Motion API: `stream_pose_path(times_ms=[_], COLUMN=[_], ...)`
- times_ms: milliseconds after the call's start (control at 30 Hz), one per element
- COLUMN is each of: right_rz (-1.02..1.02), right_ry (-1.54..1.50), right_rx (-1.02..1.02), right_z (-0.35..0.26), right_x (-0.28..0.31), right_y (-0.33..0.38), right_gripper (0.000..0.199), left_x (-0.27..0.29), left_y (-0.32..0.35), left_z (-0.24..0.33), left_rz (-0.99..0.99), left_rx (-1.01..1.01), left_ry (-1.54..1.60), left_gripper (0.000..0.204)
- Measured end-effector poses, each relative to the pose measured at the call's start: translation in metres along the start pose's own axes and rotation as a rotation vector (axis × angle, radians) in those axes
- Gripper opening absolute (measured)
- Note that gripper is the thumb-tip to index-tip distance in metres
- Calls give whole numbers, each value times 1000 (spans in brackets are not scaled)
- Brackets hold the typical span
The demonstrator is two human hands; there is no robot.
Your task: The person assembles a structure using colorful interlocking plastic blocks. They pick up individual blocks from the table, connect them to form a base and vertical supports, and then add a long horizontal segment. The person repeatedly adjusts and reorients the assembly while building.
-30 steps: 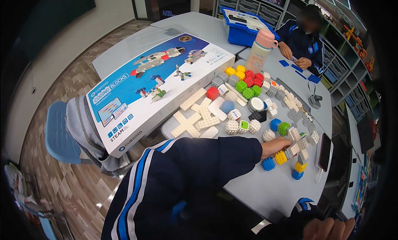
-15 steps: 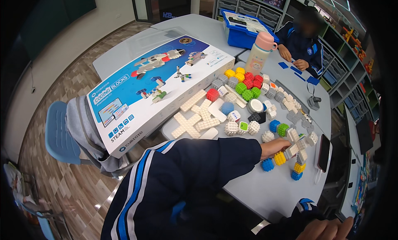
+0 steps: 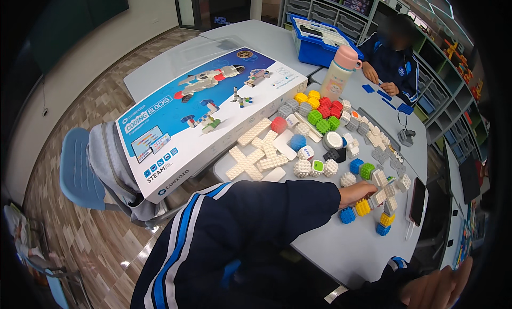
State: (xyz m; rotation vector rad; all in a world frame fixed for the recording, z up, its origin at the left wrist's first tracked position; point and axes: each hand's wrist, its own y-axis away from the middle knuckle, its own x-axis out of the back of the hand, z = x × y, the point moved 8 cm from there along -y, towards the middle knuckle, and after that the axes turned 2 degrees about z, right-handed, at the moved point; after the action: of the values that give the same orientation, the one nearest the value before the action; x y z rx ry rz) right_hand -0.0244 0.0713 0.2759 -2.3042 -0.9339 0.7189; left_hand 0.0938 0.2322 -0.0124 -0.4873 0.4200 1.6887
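Nearest on my feed, the right hand [image 3: 437, 288] is raised at the lower right, dark and blurred; its fingers look bent, but I can't tell how far they open or whether they have hold of anything. Beyond it I see the bare front of the pale grey tabletop [image 3: 330, 250].

My left hand [image 3: 356, 194] reaches across from the left, its fingers against the left side of the block model [image 3: 378, 196]. Their tips go out of sight behind the blocks, so I can't tell how tightly they close on it. The model sits near the right edge of the tabletop, white and grey in the middle, with yellow and blue blocks toward me and green and blue ones on the far side. Just right of it lies a phone [image 3: 417, 201].

Further off, I have loose studded blocks [image 3: 314, 117] in several colours, cream plates [image 3: 244, 164] and a large printed box [image 3: 213, 114]. Past those stand a pink-lidded bottle [image 3: 337, 79], a blue bin [image 3: 320, 54] and a co-worker [image 3: 399, 63] with hands near flat blue pieces [image 3: 386, 95].
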Motion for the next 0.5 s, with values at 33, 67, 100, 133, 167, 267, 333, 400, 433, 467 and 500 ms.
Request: stream_pose_path(times_ms=[33,67,100,133,167,267,333,400,433,467,500], right_rz=[-18,-37,-55,43,144,393,692,961,972,995,1015], right_ry=[25,51,208,279,352,763,1272,1632,1637,1658,1672], right_rx=[-27,-54,-55,-19,11,-89,-208,-507,-658,-818,-980], right_z=[-3,-7,-10,-16,-22,-29,-51,-70,-73,-79,-84], right_x=[6,11,17,31,44,83,116,155,171,185,200], right_y=[3,7,12,17,23,50,77,111,125,142,159], right_gripper=[34,37,43,36,34,36,28,22,21,20,18], left_x=[1,1,1,1,1,1,1,2,3,3,4], left_y=[-1,-2,-3,-4,-5,-6,-6,-5,-5,-5,-5], left_z=[0,0,0,-1,-2,-3,-3,-4,-5,-6,-7], left_rz=[9,7,5,10,15,7,1,5,17,23,24], left_rx=[-7,-18,-32,-28,-27,-26,-25,-24,-11,-2,-1], left_ry=[6,13,22,37,53,64,41,0,5,12,25], left_gripper=[36,36,36,35,35,35,36,36,36,36,35])
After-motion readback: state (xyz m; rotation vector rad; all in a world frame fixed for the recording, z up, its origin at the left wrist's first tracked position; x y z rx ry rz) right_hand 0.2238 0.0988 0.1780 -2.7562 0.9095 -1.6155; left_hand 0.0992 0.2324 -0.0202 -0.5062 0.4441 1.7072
